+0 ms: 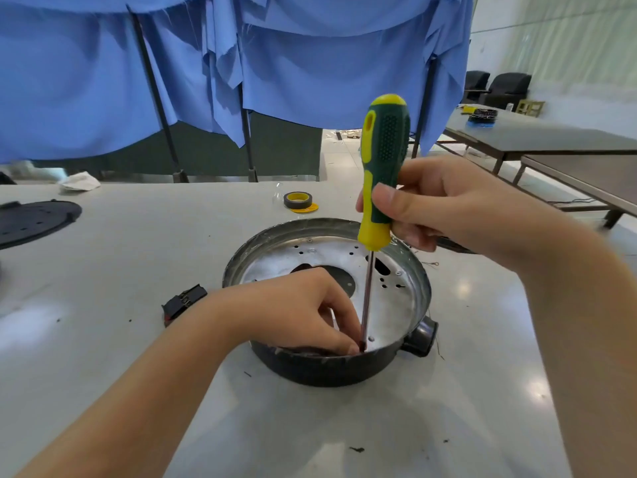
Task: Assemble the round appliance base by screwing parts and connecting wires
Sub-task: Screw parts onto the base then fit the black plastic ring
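Observation:
A round appliance base (410,270), black outside with a shiny metal inside full of holes, sits mid-table with a black knob (422,336) on its near right side. My right hand (448,205) grips the green and yellow handle of a screwdriver (384,160), held almost upright, its shaft running down to the base's near inner edge. My left hand (300,305) reaches into the base, fingertips pinched around the screwdriver tip on a small dark part that is mostly hidden.
A black switch part (184,301) lies left of the base. A black round plate (34,220) sits at the far left, a roll of yellow tape (299,201) behind the base, a loose wire (431,264) to the right. Blue cloth hangs behind the table.

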The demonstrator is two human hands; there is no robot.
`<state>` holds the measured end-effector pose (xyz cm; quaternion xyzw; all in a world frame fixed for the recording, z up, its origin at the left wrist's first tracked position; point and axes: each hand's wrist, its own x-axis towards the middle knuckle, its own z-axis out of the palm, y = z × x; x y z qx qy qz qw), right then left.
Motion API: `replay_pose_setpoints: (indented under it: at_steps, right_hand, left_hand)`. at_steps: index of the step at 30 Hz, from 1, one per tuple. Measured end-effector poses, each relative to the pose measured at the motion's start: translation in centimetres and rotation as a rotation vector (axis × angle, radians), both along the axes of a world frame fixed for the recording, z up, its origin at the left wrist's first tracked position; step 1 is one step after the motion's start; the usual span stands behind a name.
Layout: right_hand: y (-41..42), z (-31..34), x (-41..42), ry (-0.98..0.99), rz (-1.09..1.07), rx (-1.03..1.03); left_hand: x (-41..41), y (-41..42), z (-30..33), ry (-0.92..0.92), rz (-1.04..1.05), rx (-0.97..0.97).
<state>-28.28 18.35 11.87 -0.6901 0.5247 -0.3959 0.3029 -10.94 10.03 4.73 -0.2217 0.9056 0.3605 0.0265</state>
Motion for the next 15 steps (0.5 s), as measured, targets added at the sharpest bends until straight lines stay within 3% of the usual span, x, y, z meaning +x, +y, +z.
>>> replay_pose_setpoints:
  at_steps: [15]
  right_hand:
    - [0.3,-0.6,-1.6,0.205,-0.049,0.011]
  left_hand:
    - [-0.4,0.1,-0.2,-0.008,-0.001,0.016]
